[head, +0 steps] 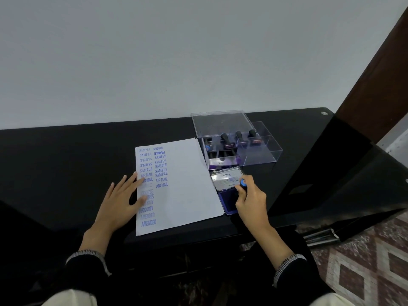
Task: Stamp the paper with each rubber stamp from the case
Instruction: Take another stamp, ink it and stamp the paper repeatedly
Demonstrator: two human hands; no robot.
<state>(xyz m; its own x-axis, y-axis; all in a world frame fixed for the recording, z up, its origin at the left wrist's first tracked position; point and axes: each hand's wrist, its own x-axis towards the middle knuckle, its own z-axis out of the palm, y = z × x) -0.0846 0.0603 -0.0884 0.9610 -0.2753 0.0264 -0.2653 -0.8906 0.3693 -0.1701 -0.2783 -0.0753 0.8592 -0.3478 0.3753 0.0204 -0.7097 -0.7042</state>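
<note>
Head view looks down on a black table (66, 151), where the right hand (251, 204) grips a rubber stamp (243, 184) by its black handle, fingers curled round it, the blue cap of the handle showing at the top. The stamp stands roughly upright, its long axis near vertical and leaning a little away from the person, with its face down over the dark blue pad of the open ink pad (229, 200); whether the face actually touches the ink is hidden by the hand. The ink pad's lid (227, 178) lies folded back on the far side, towards the clear plastic case (240, 149), which holds several more stamps standing in its compartments. The paper (187, 184) lies just to the left of the ink pad, its right edge beside or touching it, so the coming move is most likely a short carry leftward from the grip. The printed words run in two columns down the left part of the sheet, and the bare area lies on the right, the part nearest the stamp. The left hand (120, 202) rests flat with fingers spread on the sheet's left edge, covering some of the prints and holding nothing; it seems to be pinning the paper down. The right hand is the nearer one to the bare area and already has the stamp, so I judge it will make the press while the left steadies the sheet.
</note>
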